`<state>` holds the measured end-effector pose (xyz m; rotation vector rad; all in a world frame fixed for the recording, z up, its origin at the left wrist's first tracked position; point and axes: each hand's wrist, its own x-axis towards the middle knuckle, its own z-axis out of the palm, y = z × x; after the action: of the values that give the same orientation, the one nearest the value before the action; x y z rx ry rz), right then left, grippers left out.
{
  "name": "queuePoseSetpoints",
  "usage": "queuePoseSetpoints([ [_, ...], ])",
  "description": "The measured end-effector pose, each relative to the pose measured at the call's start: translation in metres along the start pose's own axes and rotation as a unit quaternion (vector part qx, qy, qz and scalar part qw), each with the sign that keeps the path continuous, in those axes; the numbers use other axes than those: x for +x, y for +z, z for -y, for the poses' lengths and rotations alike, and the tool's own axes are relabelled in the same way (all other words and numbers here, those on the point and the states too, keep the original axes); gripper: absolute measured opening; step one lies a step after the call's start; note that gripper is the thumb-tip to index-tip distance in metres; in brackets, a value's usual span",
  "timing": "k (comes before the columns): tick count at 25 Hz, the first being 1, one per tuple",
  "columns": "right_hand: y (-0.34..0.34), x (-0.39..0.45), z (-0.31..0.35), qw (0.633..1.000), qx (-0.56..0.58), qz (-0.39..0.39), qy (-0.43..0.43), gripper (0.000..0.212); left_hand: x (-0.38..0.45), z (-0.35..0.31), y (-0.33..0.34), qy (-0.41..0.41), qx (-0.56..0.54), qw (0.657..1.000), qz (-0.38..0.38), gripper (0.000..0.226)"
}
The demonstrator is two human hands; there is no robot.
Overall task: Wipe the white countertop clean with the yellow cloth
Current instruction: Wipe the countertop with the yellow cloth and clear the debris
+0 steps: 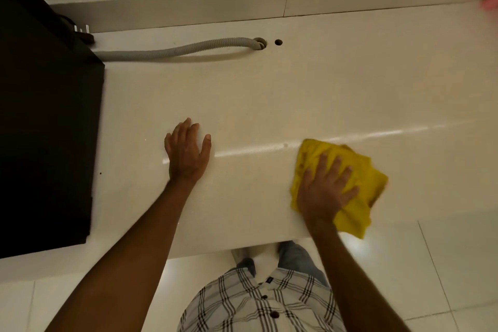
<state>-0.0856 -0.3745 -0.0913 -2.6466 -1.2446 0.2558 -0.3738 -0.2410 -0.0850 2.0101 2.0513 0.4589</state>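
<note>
Here the right hand [324, 186] presses flat, fingers spread, on the yellow cloth [347, 183] at the white worktop's [269, 94] near right; the left hand [187, 151] rests open, likely bracing.

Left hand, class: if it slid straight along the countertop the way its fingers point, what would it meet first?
Probably the grey corrugated hose lying across the white countertop toward the wall; the left hand has bare surface ahead until then. Depth is hard to judge here.
</note>
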Motion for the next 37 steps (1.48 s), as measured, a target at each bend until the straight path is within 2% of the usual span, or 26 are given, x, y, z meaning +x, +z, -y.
queuePoseSetpoints([
  [3, 0.024, -0.066, 0.078, 0.978, -0.017, 0.052, -0.202, 0.063, 0.001, 0.001, 0.001, -0.004, -0.016, 1.000, -0.001, 0.066],
  [6, 0.027, -0.127, 0.114, 0.905, -0.024, 0.123, -0.407, 0.062, -0.001, 0.006, -0.006, -0.015, -0.050, 0.999, 0.005, 0.068],
  [8, 0.027, -0.151, 0.107, 0.853, -0.034, 0.144, -0.501, 0.062, -0.010, 0.019, -0.017, -0.027, -0.050, 0.998, -0.009, 0.063],
  [10, 0.029, -0.158, 0.101, 0.826, -0.036, 0.152, -0.541, 0.061, -0.026, 0.039, -0.027, -0.051, -0.042, 0.998, -0.017, 0.060],
  [16, 0.043, -0.139, 0.169, 0.781, -0.034, 0.168, -0.600, 0.057, -0.062, 0.078, -0.043, -0.117, -0.034, 0.992, -0.024, 0.061],
  [22, 0.070, -0.049, 0.262, 0.794, -0.050, 0.163, -0.583, 0.060, -0.080, 0.094, -0.041, -0.118, -0.019, 0.992, -0.044, 0.064],
  [24, 0.071, -0.006, 0.282, 0.812, -0.061, 0.160, -0.558, 0.064, -0.085, 0.095, -0.036, -0.104, 0.025, 0.994, -0.025, 0.066],
  [26, 0.069, 0.036, 0.287, 0.855, -0.064, 0.140, -0.496, 0.068, -0.087, 0.095, -0.034, -0.093, 0.063, 0.994, -0.010, 0.065],
  [30, 0.062, 0.087, 0.255, 0.926, -0.038, 0.089, -0.364, 0.065, -0.087, 0.094, -0.036, -0.092, 0.083, 0.992, 0.006, 0.066],
  [32, 0.061, 0.070, 0.239, 0.946, -0.027, 0.071, -0.316, 0.061, -0.086, 0.092, -0.036, -0.092, 0.090, 0.992, 0.009, 0.066],
  [34, 0.063, 0.018, 0.228, 0.953, -0.014, 0.058, -0.297, 0.060, -0.086, 0.091, -0.037, -0.093, 0.096, 0.991, 0.011, 0.065],
  [37, 0.058, -0.082, 0.196, 0.915, -0.026, 0.074, -0.395, 0.058, -0.086, 0.090, -0.038, -0.095, 0.093, 0.991, 0.018, 0.066],
])
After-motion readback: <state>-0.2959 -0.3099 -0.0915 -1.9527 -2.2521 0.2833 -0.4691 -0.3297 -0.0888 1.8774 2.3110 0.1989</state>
